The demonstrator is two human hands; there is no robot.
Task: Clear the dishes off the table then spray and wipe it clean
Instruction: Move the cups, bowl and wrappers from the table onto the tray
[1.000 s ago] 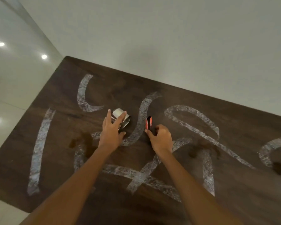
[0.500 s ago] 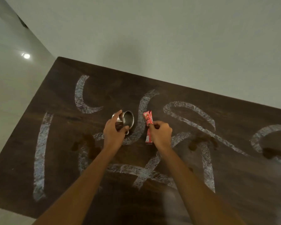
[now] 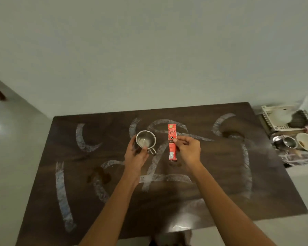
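Note:
A dark wooden table (image 3: 220, 174) bears white streaks and brown spill stains. My left hand (image 3: 134, 155) grips a small steel cup (image 3: 145, 140) with a handle, held above the table's middle with its mouth tilted toward me. My right hand (image 3: 188, 150) pinches a red sachet (image 3: 172, 142) at its middle, holding it upright just right of the cup. Both hands are raised over the tabletop.
At the far right, beside the table, stand a white rack (image 3: 281, 119) with a dark item, steel vessels (image 3: 288, 142) and a pale bowl (image 3: 307, 142). A brown stain (image 3: 99, 175) lies left of my forearm, another (image 3: 232, 134) at the table's back right. A wall runs behind.
Both hands have lifted the cup and the sachet off the table. The cup has turned so its mouth faces me. My view has pulled back and swung right, bringing the dishes at the right into sight.

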